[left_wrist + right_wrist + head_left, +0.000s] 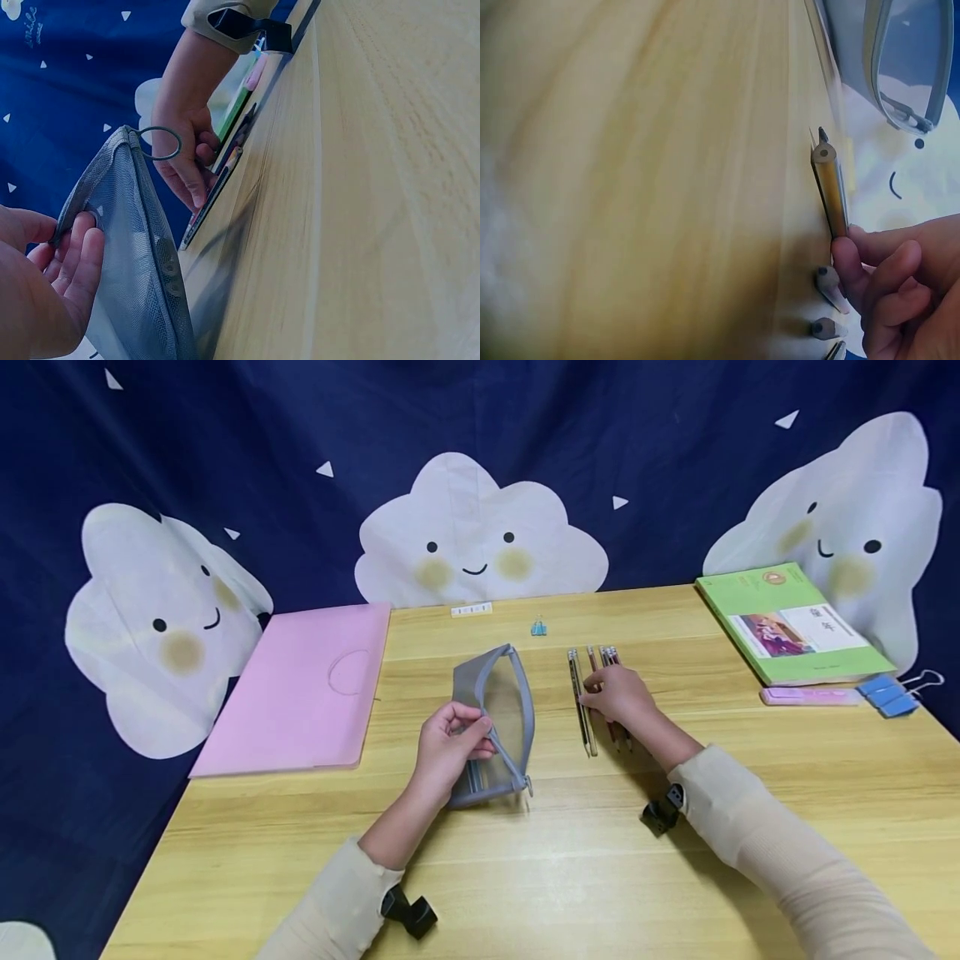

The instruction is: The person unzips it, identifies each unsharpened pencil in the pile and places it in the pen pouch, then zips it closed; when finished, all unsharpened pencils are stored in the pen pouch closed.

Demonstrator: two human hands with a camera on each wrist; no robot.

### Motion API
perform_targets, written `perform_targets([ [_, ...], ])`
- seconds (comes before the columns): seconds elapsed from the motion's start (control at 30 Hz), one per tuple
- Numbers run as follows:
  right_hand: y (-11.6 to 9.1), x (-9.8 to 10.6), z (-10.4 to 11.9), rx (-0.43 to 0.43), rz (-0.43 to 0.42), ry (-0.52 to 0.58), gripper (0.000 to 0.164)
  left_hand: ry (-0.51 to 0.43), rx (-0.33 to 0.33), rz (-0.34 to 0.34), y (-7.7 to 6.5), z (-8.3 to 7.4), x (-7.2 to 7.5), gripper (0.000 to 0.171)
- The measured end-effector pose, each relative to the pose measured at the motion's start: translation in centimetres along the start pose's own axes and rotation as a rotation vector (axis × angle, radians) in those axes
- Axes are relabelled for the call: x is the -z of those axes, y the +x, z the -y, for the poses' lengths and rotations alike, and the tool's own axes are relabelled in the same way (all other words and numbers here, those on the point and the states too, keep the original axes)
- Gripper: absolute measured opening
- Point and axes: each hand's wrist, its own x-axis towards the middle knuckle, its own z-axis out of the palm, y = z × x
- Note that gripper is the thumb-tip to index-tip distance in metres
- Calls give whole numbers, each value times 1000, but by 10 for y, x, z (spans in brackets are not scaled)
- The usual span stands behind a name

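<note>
My left hand (448, 747) pinches one rim of a grey mesh zip pouch (468, 675), whose mouth gapes toward the right. A zip pull with a ring hangs at the pouch's near corner. To the right, several pencils (580, 714) lie side by side, their points toward me. My right hand (621, 695) reaches over them, thumb and forefinger pinching a pencil (828, 187) on the left of the group. In the right wrist view its other fingers are curled, and more pencil tips (826, 328) show below. The left wrist view shows the pouch (131, 247) standing up from the table.
A pink folder (300, 685) lies at left. Toward the back are a small white strip (471, 609) and a teal binder clip (538, 627). At right lie a green book (810, 664), a pink highlighter-like pen (810, 696) and blue binder clips (888, 695). A cloud-patterned curtain hangs behind the table.
</note>
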Motion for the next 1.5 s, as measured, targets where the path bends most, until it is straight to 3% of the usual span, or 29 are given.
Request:
perform_targets([
  [0.4, 2, 1, 3, -15, 14, -82, 40, -3, -5, 0, 0, 2, 1, 34],
  [0.57, 1, 3, 3, -39, 6, -53, 36, -15, 4, -3, -1, 2, 0, 34],
  [0.73, -4, 11, 6, 17, -59, 92, 35, -15, -2, 3, -2, 1, 0, 34],
  [0.9, -13, 18, 30, 133, -203, 369, 33, -8, -8, 8, -2, 0, 1, 34],
  [1.07, -23, 0, 54, 228, -303, 670, 34, -13, -5, 2, -2, 1, 1, 33],
  [1.23, -30, -30, 65, 190, -211, 784, 37, -34, -10, 0, 0, 3, 0, 32],
  [1.5, -34, -47, 77, 42, 56, 710, 33, -46, -54, -7, 1, 1, -3, 29],
])
